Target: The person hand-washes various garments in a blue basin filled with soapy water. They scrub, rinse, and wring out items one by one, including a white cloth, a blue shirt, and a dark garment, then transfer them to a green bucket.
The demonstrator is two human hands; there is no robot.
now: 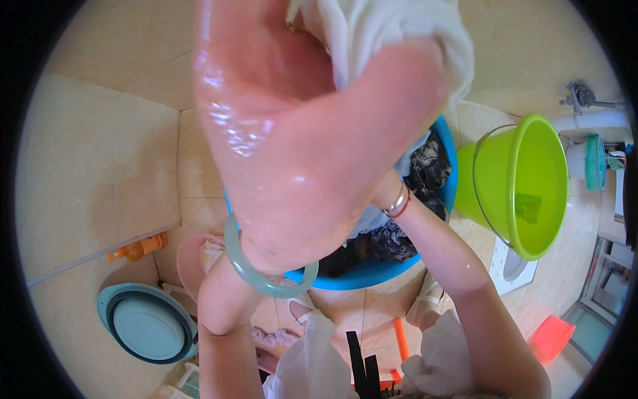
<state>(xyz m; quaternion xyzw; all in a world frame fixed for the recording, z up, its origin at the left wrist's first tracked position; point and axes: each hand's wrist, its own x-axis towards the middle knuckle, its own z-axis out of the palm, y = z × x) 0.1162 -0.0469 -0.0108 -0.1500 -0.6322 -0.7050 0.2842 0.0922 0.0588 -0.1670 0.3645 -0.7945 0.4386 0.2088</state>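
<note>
**Asker:** Where is the white cloth (392,26)?

**Describer:** It is hanging just beyond the left hand (292,146), bunching around the end of the thumb, near the upper edge of the view.

**Asker:** How is it likely to handle?

**Describer:** It is folding softly, so I'd judge it limp. The left hand is glistening wet, so the cloth is probably soaked, weighty and slippery. A thick gathered fold, just past the thumb, is offering the surest hold.

**Asker:** And the hands?

**Describer:** The left is looming large, its back facing up, a pale green bangle (276,287) circling its wrist. Its thumb is curving across onto the cloth and seems to be gripping it; a gap is showing nearer the palm, and the fingertips are out of sight. The right hand (385,191) is slanting inward beneath the left, a silver bracelet (399,201) at its wrist. Its fingers are hiding, so I cannot tell what it is holding. Below both, a blue basin (362,276) is holding dark crumpled fabric (428,166).
</note>
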